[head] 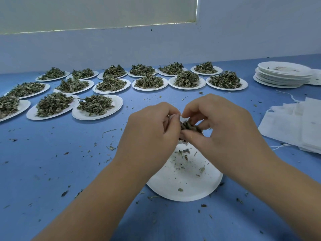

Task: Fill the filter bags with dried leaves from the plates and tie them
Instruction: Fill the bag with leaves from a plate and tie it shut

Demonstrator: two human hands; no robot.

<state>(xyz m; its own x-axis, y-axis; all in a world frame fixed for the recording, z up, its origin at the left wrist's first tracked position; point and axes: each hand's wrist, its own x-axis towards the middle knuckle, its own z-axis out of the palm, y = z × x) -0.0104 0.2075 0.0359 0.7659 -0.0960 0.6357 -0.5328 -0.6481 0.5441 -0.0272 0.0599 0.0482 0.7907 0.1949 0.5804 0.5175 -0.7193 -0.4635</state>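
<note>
My left hand (152, 131) and my right hand (218, 126) meet above a white paper plate (187, 185) that carries only leaf crumbs. Between the fingers sits a filter bag (173, 116), mostly hidden, with a clump of dried leaves (189, 126) at its mouth. My left hand grips the bag from the left. The thumb and fingers of my right hand curl round the leaves. Several plates heaped with dried leaves, such as a near plate (97, 108), lie in rows at the left and back.
A pile of flat white filter bags (295, 124) with loose strings lies at the right edge. Behind it stands a stack of used white plates (283, 73). Leaf crumbs are scattered over the blue table (69, 162). A white wall runs along the back.
</note>
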